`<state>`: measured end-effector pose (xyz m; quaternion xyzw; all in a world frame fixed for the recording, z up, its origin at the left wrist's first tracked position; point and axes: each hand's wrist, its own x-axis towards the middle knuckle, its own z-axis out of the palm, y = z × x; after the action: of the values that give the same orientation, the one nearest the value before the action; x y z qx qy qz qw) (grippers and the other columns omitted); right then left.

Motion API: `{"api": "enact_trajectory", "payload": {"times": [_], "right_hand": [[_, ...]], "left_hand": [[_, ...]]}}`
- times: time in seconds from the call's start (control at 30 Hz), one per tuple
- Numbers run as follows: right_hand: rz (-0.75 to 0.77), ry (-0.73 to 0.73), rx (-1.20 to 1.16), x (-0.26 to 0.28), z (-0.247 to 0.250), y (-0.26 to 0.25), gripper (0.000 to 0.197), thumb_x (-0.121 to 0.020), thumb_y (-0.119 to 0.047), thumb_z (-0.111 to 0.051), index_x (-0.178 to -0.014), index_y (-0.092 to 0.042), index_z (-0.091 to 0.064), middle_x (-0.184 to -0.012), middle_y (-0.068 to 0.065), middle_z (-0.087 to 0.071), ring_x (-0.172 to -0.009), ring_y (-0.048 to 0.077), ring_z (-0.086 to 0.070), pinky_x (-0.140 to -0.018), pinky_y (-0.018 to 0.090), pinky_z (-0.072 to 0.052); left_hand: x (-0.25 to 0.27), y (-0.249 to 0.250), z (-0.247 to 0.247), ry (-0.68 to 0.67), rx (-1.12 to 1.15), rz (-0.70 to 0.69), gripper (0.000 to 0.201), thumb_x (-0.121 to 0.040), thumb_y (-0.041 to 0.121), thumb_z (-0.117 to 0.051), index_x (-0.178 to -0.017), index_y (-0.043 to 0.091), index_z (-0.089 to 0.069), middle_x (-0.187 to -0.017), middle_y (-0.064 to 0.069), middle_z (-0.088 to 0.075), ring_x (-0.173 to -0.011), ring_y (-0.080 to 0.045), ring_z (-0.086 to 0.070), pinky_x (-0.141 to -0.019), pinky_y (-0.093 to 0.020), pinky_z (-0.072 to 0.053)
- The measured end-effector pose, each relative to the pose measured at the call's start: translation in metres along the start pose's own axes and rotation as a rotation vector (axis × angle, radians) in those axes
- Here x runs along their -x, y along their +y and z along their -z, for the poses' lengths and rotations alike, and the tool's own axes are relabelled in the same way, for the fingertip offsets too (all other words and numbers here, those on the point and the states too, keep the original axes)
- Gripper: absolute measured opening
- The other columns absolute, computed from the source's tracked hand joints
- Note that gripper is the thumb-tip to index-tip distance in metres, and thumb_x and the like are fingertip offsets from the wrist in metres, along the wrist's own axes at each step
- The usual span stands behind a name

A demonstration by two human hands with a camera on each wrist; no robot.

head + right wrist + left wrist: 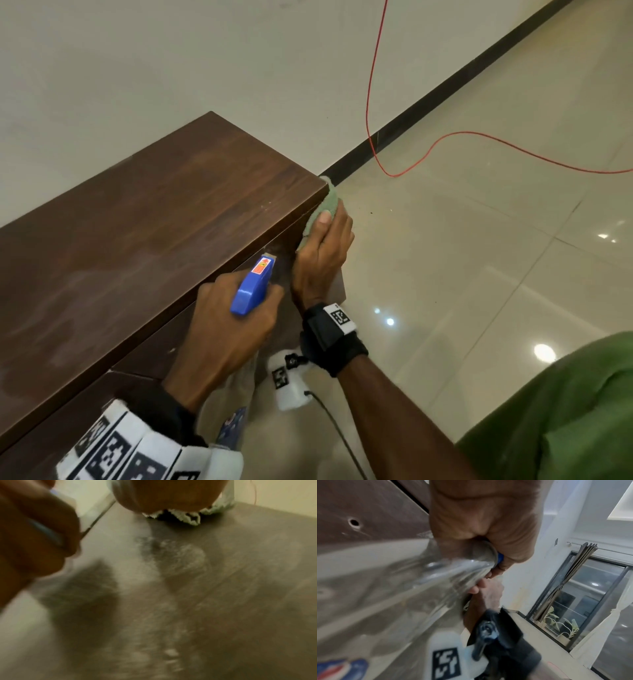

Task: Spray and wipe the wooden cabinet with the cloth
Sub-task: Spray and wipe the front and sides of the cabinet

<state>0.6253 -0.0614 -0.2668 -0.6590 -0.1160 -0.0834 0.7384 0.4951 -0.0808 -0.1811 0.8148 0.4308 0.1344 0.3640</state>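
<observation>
Here the right hand [322,253] presses the green cloth [323,209] flat against the wooden cabinet [154,212] end — at its 3 o'clock corner — while the left hand [226,325] clenches the blue-headed spray bottle [251,286].

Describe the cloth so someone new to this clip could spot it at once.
Find the dark wooden cabinet against the wall and follow its top to the far right corner. There the right hand presses a cloth against the cabinet's end face. It is the only pale green, fuzzy thing there, unlike the blue-headed spray bottle beside it.
</observation>
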Motion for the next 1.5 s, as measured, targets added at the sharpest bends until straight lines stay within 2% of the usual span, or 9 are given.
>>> {"api": "enact_trajectory", "payload": {"times": [0.17, 0.37, 0.6, 0.7, 0.9, 1.13, 1.27, 1.33, 1.5], "right_hand": [[-0.221, -0.202, 0.17, -0.002, 0.027, 0.059, 0.049, -0.106, -0.031, -0.02, -0.115, 0.001, -0.056, -0.106, 0.013, -0.056, -0.095, 0.021, -0.047, -0.098, 0.048, -0.041], [-0.031, -0.178, -0.025, -0.012, 0.015, 0.02, 0.045, -0.104, -0.034, -0.026, -0.13, -0.009, -0.054, -0.121, 0.006, -0.06, -0.109, 0.018, -0.052, -0.097, 0.023, -0.038], [-0.43, -0.285, 0.21, 0.021, 0.043, 0.113, 0.053, -0.106, -0.042, -0.02, -0.119, -0.007, -0.057, -0.118, 0.016, -0.059, -0.111, 0.034, -0.054, -0.102, 0.054, -0.04], [-0.384, -0.19, 0.128, 0.007, 0.023, 0.063, 0.038, -0.108, -0.034, -0.025, -0.115, -0.012, -0.055, -0.118, 0.005, -0.058, -0.111, 0.021, -0.05, -0.105, 0.034, -0.035], [-0.191, -0.101, 0.089, 0.016, 0.013, 0.074, 0.041, -0.104, -0.032, -0.025, -0.11, -0.007, -0.057, -0.094, 0.0, -0.056, -0.09, 0.02, -0.05, -0.092, 0.035, -0.043], [-0.841, -0.205, 0.146, 0.018, 0.029, 0.123, 0.059, -0.102, -0.05, -0.018, -0.131, -0.014, -0.054, -0.136, 0.014, -0.054, -0.125, 0.034, -0.05, -0.111, 0.051, -0.034], [-0.418, -0.083, 0.048, 0.026, 0.013, 0.031, 0.058, -0.099, -0.055, -0.015, -0.146, -0.03, -0.041, -0.15, 0.001, -0.045, -0.139, 0.024, -0.041, -0.117, 0.036, -0.029], [-0.132, -0.024, -0.086, 0.034, 0.012, 0.001, 0.047, -0.107, -0.024, -0.028, -0.151, -0.009, -0.034, -0.156, 0.012, -0.036, -0.144, 0.028, -0.035, -0.118, 0.027, -0.029], [-0.008, -0.068, 0.105, 0.049, 0.016, 0.054, 0.046, -0.103, -0.009, -0.036, -0.148, 0.004, -0.034, -0.153, 0.02, -0.039, -0.135, 0.035, -0.047, -0.102, 0.051, -0.046]], "left_hand": [[-0.011, 0.023, -0.008, -0.012, -0.033, 0.032, 0.034, -0.093, 0.028, -0.063, -0.074, -0.001, -0.065, -0.056, -0.014, -0.067, -0.062, -0.023, -0.068, -0.071, -0.034, -0.059], [-0.027, 0.042, -0.028, -0.051, -0.014, 0.015, 0.033, -0.096, 0.02, -0.058, -0.073, -0.002, -0.066, -0.057, -0.015, -0.068, -0.044, -0.01, -0.057, -0.045, -0.01, -0.044], [-0.032, 0.039, -0.043, -0.127, -0.074, 0.061, 0.036, -0.095, 0.024, -0.059, -0.072, -0.002, -0.066, -0.056, -0.016, -0.067, -0.042, -0.006, -0.059, -0.046, -0.012, -0.047], [-0.03, 0.032, -0.045, -0.154, -0.064, 0.095, 0.033, -0.099, 0.023, -0.056, -0.07, 0.009, -0.062, -0.055, -0.003, -0.062, -0.041, -0.001, -0.057, -0.043, -0.007, -0.042], [-0.026, 0.023, -0.044, -0.169, -0.143, 0.028, 0.036, -0.099, 0.023, -0.054, -0.065, 0.011, -0.055, -0.059, -0.003, -0.056, -0.067, -0.026, -0.059, -0.078, -0.034, -0.044], [-0.021, 0.012, -0.049, -0.062, -0.009, 0.033, 0.032, -0.096, 0.029, -0.056, -0.076, 0.005, -0.064, -0.079, -0.019, -0.071, -0.078, -0.037, -0.069, -0.083, -0.044, -0.058], [-0.01, -0.005, -0.034, 0.013, -0.081, 0.015, 0.035, -0.091, 0.034, -0.055, -0.074, 0.006, -0.067, -0.072, -0.014, -0.07, -0.076, -0.033, -0.067, -0.084, -0.047, -0.055], [-0.005, -0.012, -0.023, 0.053, -0.09, -0.003, 0.037, -0.091, 0.037, -0.052, -0.072, 0.008, -0.064, -0.072, -0.012, -0.068, -0.075, -0.03, -0.066, -0.081, -0.044, -0.053], [0.008, -0.012, -0.017, 0.035, -0.151, -0.034, 0.047, -0.089, 0.049, -0.049, -0.073, 0.007, -0.066, -0.067, -0.008, -0.067, -0.075, -0.03, -0.066, -0.085, -0.05, -0.053]]}}
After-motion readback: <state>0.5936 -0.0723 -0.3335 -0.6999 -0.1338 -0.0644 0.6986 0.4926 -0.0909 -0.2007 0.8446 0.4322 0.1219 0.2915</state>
